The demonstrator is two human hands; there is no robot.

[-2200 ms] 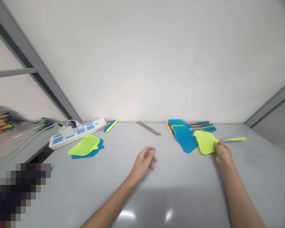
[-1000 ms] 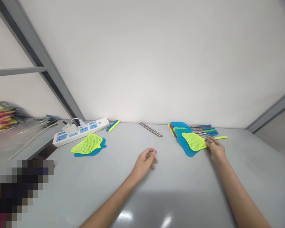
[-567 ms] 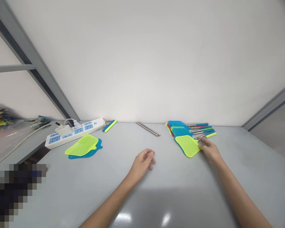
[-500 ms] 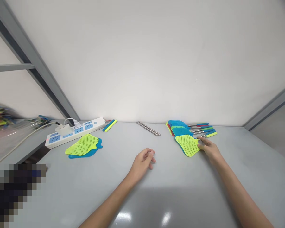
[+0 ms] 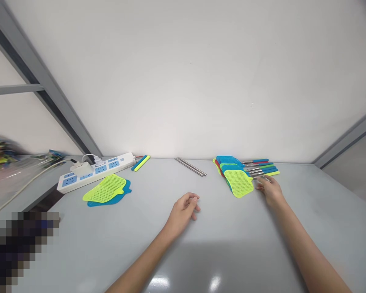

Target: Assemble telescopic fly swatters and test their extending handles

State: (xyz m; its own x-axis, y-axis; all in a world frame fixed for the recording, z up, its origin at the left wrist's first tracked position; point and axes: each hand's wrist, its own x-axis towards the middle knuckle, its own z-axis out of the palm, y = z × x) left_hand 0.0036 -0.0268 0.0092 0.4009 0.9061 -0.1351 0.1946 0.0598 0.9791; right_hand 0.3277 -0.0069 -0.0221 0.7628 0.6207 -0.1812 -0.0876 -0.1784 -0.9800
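My right hand is at the near side of a pile of fly swatters, its fingers pinched at the metal shaft of the front yellow-green fly swatter. That swatter's mesh head lies over blue, green and red swatter heads, and its handle points right. The fingertips partly hide the shaft. My left hand rests over the middle of the table, loosely curled with fingers a little apart and nothing in it. Beyond it lie metal rods.
On the left, a loose yellow-green swatter head overlaps a blue one. A white power strip with plugs and cables stands behind them. Blue and yellow-green handles lie near the wall. Plastic-bagged goods are at far left.
The front yellow-green swatter has shifted slightly back and left onto the pile and straightened. My right hand has moved slightly with it. My left hand has stayed almost still.
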